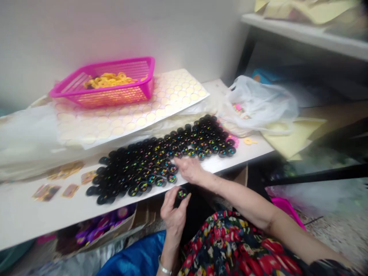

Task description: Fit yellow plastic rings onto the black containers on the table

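Note:
Just in front of the table edge, my left hand [173, 212] grips a small round black cup [182, 193] between thumb and fingers. Coloured bits show inside that cup. My right hand [189, 169] reaches in at the front of a dense group of similar black cups [149, 157] on the table. Its fingers are drawn together beside the nearest cups; what they pinch, if anything, is hidden. Many cups in the group hold bright coloured specks, while those at the left look darker.
A pink basket [115, 99] of yellow ring-shaped pieces stands on a sheet of round stickers [172, 96] behind the cups. To the right lies a white plastic bag [258, 103]. Small flat packets [46, 192] lie at the left. Below the table, a cardboard box [120, 230] holds purple items.

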Tool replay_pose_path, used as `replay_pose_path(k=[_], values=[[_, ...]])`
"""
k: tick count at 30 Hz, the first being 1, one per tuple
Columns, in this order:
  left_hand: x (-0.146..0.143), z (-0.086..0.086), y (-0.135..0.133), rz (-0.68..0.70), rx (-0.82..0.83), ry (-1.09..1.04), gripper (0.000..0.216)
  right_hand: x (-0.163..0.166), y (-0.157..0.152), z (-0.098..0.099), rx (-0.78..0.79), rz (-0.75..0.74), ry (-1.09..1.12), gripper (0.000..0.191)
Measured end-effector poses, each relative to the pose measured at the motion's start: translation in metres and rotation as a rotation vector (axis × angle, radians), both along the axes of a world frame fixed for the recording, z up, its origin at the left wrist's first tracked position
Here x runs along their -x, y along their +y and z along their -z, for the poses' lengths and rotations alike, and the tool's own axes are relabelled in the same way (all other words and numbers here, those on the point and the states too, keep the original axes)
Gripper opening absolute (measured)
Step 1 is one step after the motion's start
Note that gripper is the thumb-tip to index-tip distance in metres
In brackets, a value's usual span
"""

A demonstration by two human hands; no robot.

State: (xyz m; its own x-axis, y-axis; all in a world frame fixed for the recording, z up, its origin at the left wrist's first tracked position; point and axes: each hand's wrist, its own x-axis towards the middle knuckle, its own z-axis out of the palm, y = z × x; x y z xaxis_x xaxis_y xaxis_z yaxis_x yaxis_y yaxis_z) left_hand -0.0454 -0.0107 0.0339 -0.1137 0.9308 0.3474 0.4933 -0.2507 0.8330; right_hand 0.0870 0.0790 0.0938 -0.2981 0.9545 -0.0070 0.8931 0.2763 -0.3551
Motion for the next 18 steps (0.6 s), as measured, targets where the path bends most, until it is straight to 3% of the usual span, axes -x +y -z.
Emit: replay_pose_path(k=[5, 9, 14, 18], values=[[-0.009, -0.004, 0.008, 0.052, -0.003, -0.101, 0.034, -0.035, -0.034, 0.007, -0.298, -0.044, 0.13, 0.015], [-0.025, -0.005, 0.012, 0.062, 0.036, -0.187, 0.034, -0.081, -0.06, 0.01, -0.464, 0.096, 0.207, 0.022], [-0.035, -0.006, 0.013, 0.079, 0.172, -0.308, 0.035, -0.124, -0.088, 0.017, -0.544, 0.267, 0.359, 0.017], [-0.042, -0.008, 0.016, 0.114, 0.253, -0.354, 0.037, -0.162, -0.08, -0.002, -0.661, 0.368, 0.402, 0.014]])
